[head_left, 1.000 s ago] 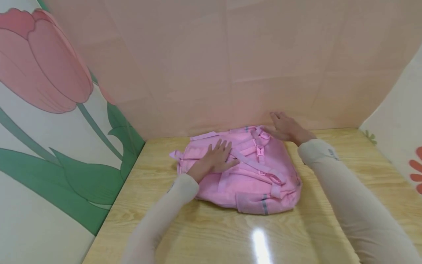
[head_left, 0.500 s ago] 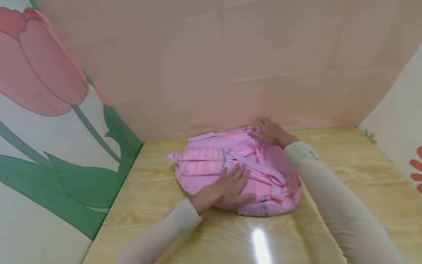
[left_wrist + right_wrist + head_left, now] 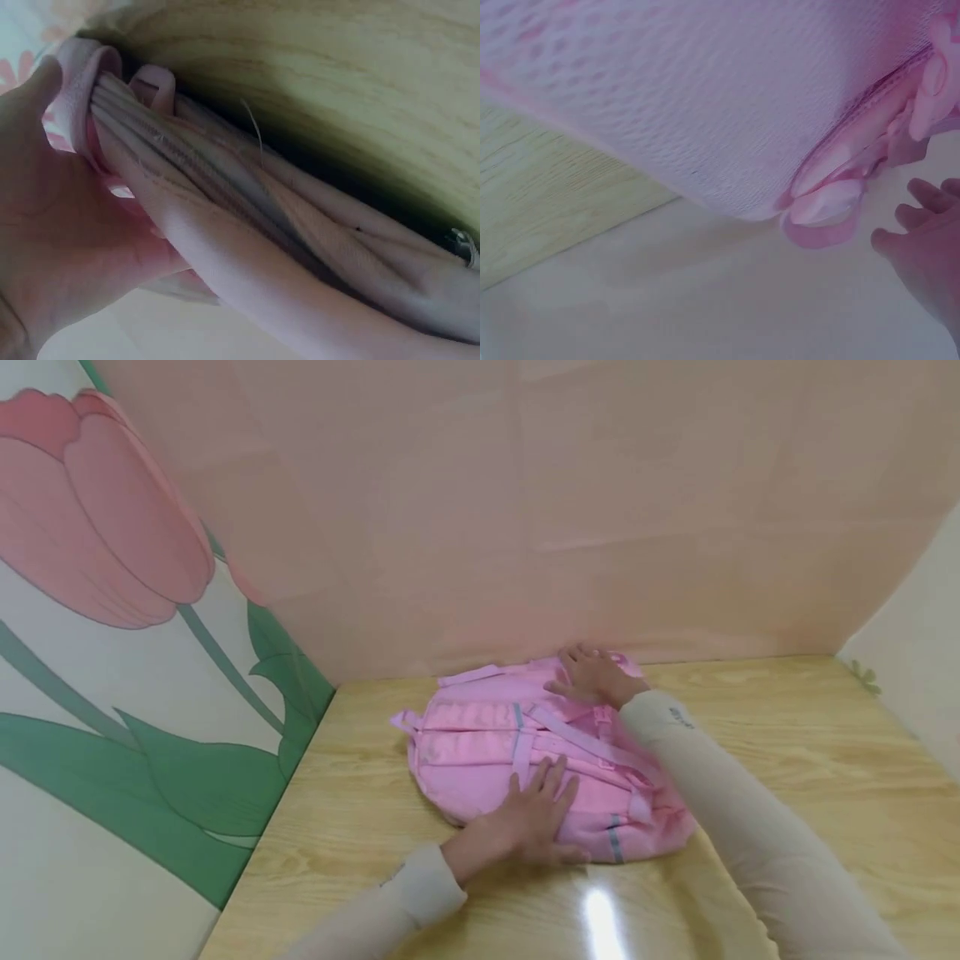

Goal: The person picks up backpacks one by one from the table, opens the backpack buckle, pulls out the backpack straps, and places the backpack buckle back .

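Observation:
A pink backpack (image 3: 472, 747) lies flat on the wooden table, its padded shoulder straps, webbing and buckles facing up. Over its near side my left hand (image 3: 528, 814) rests with fingers spread and straight. In the left wrist view, that hand (image 3: 82, 232) is against the bag's folded side, beside a loop of strap (image 3: 79, 97). My right hand (image 3: 592, 677) reaches to the far edge with fingers extended, overlapping the bag in the head view. The right wrist view has this hand (image 3: 922, 251) beside a small pink loop (image 3: 821, 225) and the mesh panel (image 3: 705, 112).
The light wooden table (image 3: 337, 827) meets a plain beige-pink backdrop (image 3: 450, 510) right behind the backpack. A wall painted with a tulip (image 3: 127, 518) and green leaves stands on the left. Another pale wall (image 3: 915, 660) borders the right side.
My left hand has slid from the middle of the backpack to its near side. The right hand has moved left along the far edge. The backpack stays in about the same place.

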A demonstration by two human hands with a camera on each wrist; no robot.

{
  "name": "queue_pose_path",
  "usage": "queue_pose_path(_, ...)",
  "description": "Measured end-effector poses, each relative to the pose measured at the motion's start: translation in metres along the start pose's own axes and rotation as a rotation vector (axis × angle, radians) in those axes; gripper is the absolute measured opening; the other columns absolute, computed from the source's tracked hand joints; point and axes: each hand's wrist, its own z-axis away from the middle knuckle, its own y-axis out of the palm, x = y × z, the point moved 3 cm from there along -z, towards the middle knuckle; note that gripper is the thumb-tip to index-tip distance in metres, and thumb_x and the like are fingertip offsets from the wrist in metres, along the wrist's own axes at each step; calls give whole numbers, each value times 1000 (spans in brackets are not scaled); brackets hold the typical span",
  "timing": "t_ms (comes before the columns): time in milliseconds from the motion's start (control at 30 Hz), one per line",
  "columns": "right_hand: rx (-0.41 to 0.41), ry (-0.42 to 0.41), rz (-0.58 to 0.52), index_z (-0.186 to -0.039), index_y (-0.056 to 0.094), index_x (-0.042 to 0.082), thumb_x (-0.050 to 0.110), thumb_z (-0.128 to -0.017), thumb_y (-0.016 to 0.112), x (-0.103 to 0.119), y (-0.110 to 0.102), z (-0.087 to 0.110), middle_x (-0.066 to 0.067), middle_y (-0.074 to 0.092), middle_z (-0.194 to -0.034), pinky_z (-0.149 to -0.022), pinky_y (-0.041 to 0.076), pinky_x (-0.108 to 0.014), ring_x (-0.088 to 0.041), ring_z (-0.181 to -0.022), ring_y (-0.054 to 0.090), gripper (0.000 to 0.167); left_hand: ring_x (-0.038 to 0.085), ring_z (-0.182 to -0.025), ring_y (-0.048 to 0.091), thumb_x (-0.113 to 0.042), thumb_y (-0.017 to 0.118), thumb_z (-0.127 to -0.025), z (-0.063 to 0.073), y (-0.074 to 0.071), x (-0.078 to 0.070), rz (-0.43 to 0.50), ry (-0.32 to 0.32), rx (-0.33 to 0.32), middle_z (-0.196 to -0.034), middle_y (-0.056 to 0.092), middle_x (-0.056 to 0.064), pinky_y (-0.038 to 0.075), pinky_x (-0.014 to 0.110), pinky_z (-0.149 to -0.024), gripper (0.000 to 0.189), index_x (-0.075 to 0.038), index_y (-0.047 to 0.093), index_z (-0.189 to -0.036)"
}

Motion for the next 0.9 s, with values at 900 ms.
queue_pose_path(900, 176, 83, -34, -146, 37, -7, 64, -97, 45, 10, 19, -13, -31, 34, -152, -116, 23, -69, -53, -140, 30, 87, 34, -153, -5, -63, 46, -95, 1, 12, 9, 56, 99, -98, -166, -12, 16, 13, 62, -121, 84, -26, 10, -161)
